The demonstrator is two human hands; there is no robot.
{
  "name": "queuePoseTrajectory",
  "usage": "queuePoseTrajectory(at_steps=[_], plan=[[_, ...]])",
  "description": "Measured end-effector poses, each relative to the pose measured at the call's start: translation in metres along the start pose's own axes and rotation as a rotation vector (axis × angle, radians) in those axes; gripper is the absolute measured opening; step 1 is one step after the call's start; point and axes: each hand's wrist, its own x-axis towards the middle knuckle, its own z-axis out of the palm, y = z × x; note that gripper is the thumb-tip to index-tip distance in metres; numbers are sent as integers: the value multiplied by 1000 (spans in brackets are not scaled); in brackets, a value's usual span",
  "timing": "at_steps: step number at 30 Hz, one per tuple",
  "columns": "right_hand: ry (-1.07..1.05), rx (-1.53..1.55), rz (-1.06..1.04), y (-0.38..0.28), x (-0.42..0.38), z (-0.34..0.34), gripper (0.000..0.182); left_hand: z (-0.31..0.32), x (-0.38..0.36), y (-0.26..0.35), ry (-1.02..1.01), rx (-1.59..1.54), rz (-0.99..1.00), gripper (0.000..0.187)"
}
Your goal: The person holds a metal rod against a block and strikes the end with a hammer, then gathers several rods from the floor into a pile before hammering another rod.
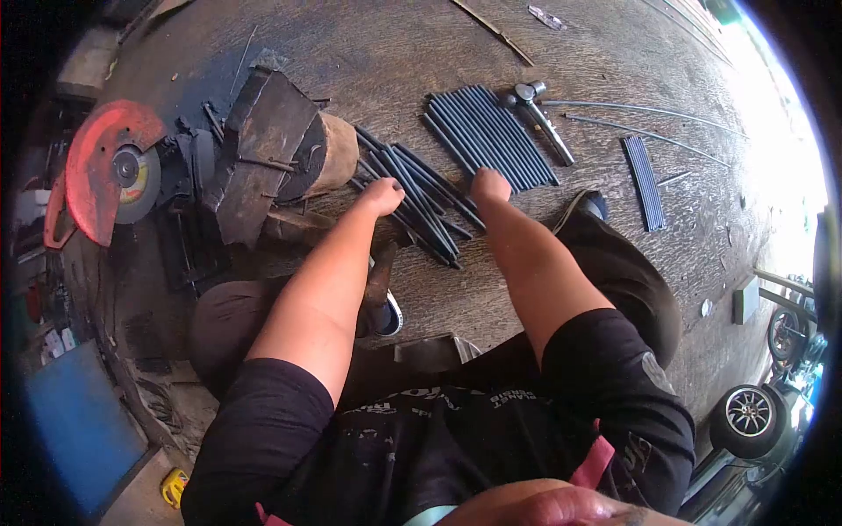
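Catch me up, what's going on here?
Someone is handling dark rods on the ground with bare hands. The left hand is at a loose, criss-crossed pile; the right hand is at the near end of a neat side-by-side row. Can't tell whether either hand has a firm grip. A hammer lies beside the row, with a smaller bundle farther right.

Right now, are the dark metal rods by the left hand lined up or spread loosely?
Spread loosely: the dark metal rods cross one another at differing angles by the left hand.
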Motion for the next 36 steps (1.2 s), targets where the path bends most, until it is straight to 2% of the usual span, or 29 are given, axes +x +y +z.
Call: queuePoseTrajectory(at_steps=[1,2,6,7,8,10,12,13,14,16,17,18,20,21,22,24,25,26,28,29,30,33,36], plan=[[28,56,74,-4,10,-7,20,-1,-3,2,28,34,21,35],[170,60,36,-2,14,-13,22,0,-6,4,54,68,42,35],[100,36,-23,-3,13,-24,25,7,6,-8,35,-1,39,34],[43,79,-68,-8,3,-22,27,4,4,-4,41,-2,40,34],[-111,77,-100,-14,-6,-19,30,2,2,-1,64,36,54,34],[-22,-15,-197,-26,-31,6,36,-1,-5,5,86,73,53,34],[148,65,-124,-37,-51,46,53,-4,-10,12,26,32,27,35],[107,37,-87,-45,-58,51,67,-4,-13,15,45,41,22,35],[104,44,-94,-52,-66,56,67,0,-9,11,49,46,13,35],[169,63,-121,-67,-82,51,79,11,8,-5,87,61,83,29],[61,37,-141,-70,-83,46,87,15,14,-10,95,84,82,28],[59,41,-148,-71,-85,44,87,14,12,-10,98,85,76,28],[134,-116,-353,-73,-91,40,85,13,10,-9,111,65,64,28],[39,-138,-413,-73,-87,38,71,11,9,-8,111,66,60,28],[35,-136,-414,-72,-85,37,71,11,8,-8,112,56,59,28],[38,-307,-619,-69,-82,36,57,10,4,-6,111,35,55,28],[147,-252,-584,-69,-78,47,53,9,1,-4,114,52,64,28],[146,-250,-584,-65,-72,56,53,9,0,-3,113,53,63,28],[81,-193,-436,-64,-65,51,55,6,0,-3,93,20,57,29],[255,-223,-418,-59,-60,57,53,6,-1,-2,104,26,59,29],[256,-224,-419,-56,-52,54,53,7,-1,-4,106,25,60,29],[26,-217,-269,-51,-39,33,54,9,1,-8,198,62,113,31],[6,-193,-280,-40,-35,17,58,6,4,-10,102,26,79,32]])
